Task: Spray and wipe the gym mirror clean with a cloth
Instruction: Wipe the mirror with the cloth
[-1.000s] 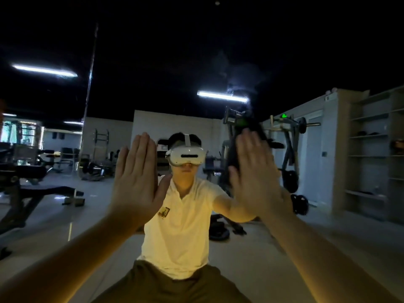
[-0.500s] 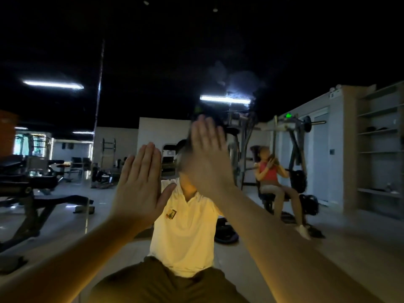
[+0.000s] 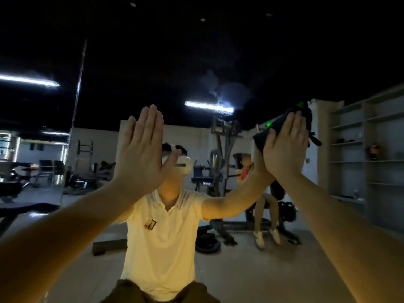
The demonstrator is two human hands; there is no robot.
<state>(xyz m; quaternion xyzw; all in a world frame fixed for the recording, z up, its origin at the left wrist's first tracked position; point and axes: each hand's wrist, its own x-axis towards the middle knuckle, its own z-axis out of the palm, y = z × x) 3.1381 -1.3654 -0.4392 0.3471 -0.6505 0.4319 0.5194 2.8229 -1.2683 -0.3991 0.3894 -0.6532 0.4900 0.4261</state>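
The person is facing the gym mirror (image 3: pixel 196 51) with both arms reaching up toward it. The right hand (image 3: pixel 284 149) is working at about 2 o'clock in the view, fingers straight and close together, and is pressing a dark cloth (image 3: pixel 261 137) flat against the glass. The cloth is lying under the palm and is spilling out past the fingertips toward 12 o'clock and past the hand's edge toward 9 o'clock. A green patch is showing at its top corner.

The left hand (image 3: pixel 140 154) is holding nothing. It is standing upright just left of centre, fingers straight and together and thumb spread toward 3 o'clock. Its palm is facing the glass and is perhaps resting on it, though the dim view is not settling that.

A hazy smear (image 3: pixel 231 92) is catching the light on the glass at 12 o'clock from centre, just above a reflected ceiling tube (image 3: pixel 207 106). The mirror is also showing the person's pale shirt (image 3: pixel 161 232) and white headset (image 3: pixel 183 167), and grey shelving (image 3: pixel 360 149) is standing at 3 o'clock.
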